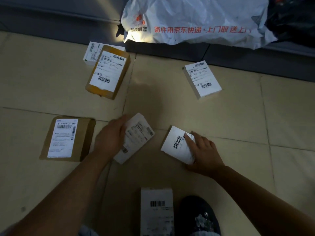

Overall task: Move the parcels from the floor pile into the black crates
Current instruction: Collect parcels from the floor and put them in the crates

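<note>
White cartons are lying scattered across the tiled floor, and both hands are working at once, seemingly to take two per trip. The left hand is gripping one tilted white parcel; the right hand is curling over a second white parcel. A brown box near the floor's left edge is showing "516-A03-36 368". No black crates are showing.
</note>
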